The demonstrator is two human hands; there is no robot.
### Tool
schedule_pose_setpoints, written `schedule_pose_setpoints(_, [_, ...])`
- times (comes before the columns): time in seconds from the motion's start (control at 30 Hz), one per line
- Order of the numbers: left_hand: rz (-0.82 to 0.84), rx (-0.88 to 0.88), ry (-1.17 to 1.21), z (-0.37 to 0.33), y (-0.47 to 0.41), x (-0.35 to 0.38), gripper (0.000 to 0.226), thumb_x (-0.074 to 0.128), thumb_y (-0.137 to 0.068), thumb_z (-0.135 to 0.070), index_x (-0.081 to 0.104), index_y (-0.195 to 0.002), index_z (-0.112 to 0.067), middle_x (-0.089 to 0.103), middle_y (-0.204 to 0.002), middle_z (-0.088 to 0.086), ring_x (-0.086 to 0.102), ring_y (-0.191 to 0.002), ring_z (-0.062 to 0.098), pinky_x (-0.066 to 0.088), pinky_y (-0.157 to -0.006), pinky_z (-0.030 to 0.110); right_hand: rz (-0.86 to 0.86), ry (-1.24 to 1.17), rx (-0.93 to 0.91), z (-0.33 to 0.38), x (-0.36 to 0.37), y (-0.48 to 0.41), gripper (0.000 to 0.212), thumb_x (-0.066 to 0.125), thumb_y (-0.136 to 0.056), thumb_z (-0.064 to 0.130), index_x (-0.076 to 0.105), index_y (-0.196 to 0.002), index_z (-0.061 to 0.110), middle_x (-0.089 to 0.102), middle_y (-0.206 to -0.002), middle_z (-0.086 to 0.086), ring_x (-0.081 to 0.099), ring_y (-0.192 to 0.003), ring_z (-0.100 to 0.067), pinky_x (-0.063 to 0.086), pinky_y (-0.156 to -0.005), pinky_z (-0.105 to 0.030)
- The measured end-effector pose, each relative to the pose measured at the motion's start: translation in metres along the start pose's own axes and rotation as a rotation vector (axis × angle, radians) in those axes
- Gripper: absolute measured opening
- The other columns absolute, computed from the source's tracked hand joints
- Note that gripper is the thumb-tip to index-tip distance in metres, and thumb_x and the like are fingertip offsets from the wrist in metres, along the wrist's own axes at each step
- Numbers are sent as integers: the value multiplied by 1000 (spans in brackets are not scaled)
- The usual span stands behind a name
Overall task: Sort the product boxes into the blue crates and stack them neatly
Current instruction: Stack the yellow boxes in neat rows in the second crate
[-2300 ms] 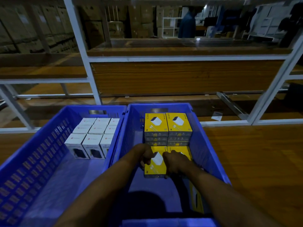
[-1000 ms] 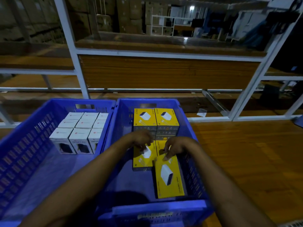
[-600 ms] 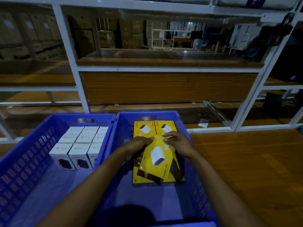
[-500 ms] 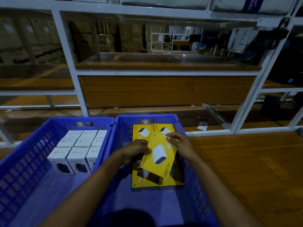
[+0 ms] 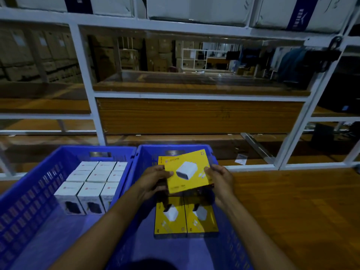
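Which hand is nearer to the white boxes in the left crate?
Left. The left hand grips the yellow box at its left edge, closer to the white boxes; the right hand grips its right edge, farther off.

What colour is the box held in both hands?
Yellow, with a white charger pictured: held box, head view.

Held yellow box (image 5: 187,172): a short wordmark by its upper left corner and a small mark in its top right corner, both too blurred to read.
Flat yellow boxes (image 5: 171,221): a small dark mark at the near left corner of each, with faint print along the left edge; unreadable.
White boxes (image 5: 91,180): a red square logo and a line of grey print on each top; too small to read.
Shelf cartons (image 5: 303,12): white vertical lettering on a dark blue band; not legible.
White tag (image 5: 241,158): print too small to read.
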State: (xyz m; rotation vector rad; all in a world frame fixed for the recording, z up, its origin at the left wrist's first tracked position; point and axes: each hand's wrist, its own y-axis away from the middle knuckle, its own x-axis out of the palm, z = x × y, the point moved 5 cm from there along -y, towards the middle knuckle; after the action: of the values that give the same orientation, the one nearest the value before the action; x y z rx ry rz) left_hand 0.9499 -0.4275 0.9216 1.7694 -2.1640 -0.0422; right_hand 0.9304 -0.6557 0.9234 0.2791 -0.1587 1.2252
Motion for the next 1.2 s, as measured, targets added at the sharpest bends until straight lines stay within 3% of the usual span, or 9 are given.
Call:
schedule_pose_setpoints(0.13, [-174,142,125,-10,-4,-17,22,62,-93,-16,69,-111,-3,71,-102,18,68,-85,31,56,-71,38,351,229,118,-7,21,22,56,76,-81,0,48,-128,11,72,-79,-2,70,-66,-16,56,-59,-33])
schedule_pose_setpoints(0.2, [-199,179,68,-12,-2,-18,24,63,-93,-17,69,-113,-5,73,-100,16,69,-79,26,56,-67,34,405,290,110,-11,28,27,56,78,-81,6,49,-128,13,74,-92,-3,73,-77,-18,56,-60,-31])
schedule_pose_setpoints(0.33, [-94,160,5,-12,2,-8,26,64,-93,-15,68,-116,-4,73,-107,19,71,-86,28,59,-72,35,211,359,-59,-1,20,16,49,77,-84,30,55,-127,25,66,-112,-5,68,-96,-23,59,-78,-40])
schedule_pose_setpoints(0.5, [-69,153,-42,-7,-1,-1,29,69,-88,-13,68,-117,-8,73,-107,15,71,-94,29,59,-73,35,422,426,-108,-6,29,25,19,63,-96,26,72,-109,16,76,-105,-2,71,-100,-22,57,-88,-40])
schedule_pose_setpoints(0.67, [-128,163,191,-8,-4,-1,28,58,-97,-27,68,-110,-4,72,-95,16,68,-89,30,56,-81,41,263,321,-38,-16,28,16,22,56,-100,30,71,-99,14,73,-104,-14,68,-101,-36,53,-89,-53])
schedule_pose_setpoints(0.83, [-58,78,-101,4,4,17,25,55,-100,-30,66,-103,-9,72,-86,11,69,-80,27,57,-73,39,130,297,14,-19,22,12,25,47,-104,30,66,-108,15,73,-107,-9,69,-98,-29,58,-86,-45])
schedule_pose_setpoints(1.0, [-6,22,-268,12,8,26,18,55,-100,-16,62,-88,-5,75,-71,2,74,-66,16,57,-55,27,103,659,-29,-20,19,12,30,40,-105,24,60,-116,4,63,-119,-21,60,-103,-33,46,-84,-37])
schedule_pose_setpoints(1.13, [26,-165,-383,30,7,23,37,54,-101,-26,60,-125,1,67,-123,22,67,-108,35,57,-89,43,115,1009,0,-27,10,13,34,39,-103,20,52,-129,3,60,-123,-19,57,-115,-35,38,-81,-30])
schedule_pose_setpoints(1.2, [47,-261,-539,43,10,25,38,50,-102,-30,60,-121,2,62,-122,27,66,-103,38,56,-91,42,246,1160,62,-37,10,16,35,38,-103,18,58,-123,-3,62,-123,-21,59,-114,-36,43,-83,-32])
